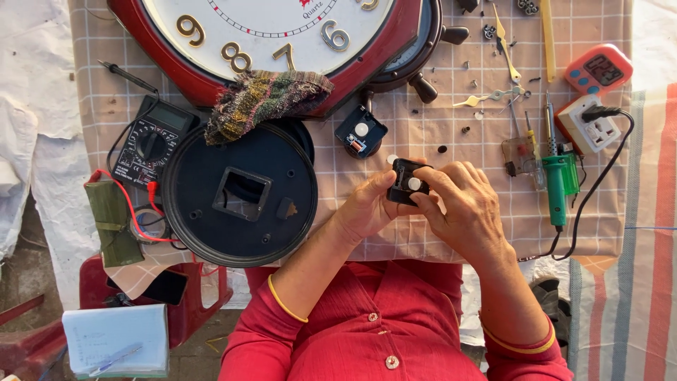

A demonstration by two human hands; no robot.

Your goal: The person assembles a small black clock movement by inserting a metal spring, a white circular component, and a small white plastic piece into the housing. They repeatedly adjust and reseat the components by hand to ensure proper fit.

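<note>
Both hands are holding a small black clock movement just above the checked cloth on the counter, right in front of the red shirt. The left hand is cradling the box from below, its fingers closed around the near side. The right hand is coming over the top, thumb and forefinger pinching the box near a white round knob. To do this well, the left hand should be bracing the box steady while the right is pressing or turning lightly, since the plastic case looks thin and smooth.

A second black movement is lying apart on the cloth, square with a white centre. To the left, a round black clock back with a square hole is resting flat, matte and rigid. A green soldering iron is lying to the right.
</note>
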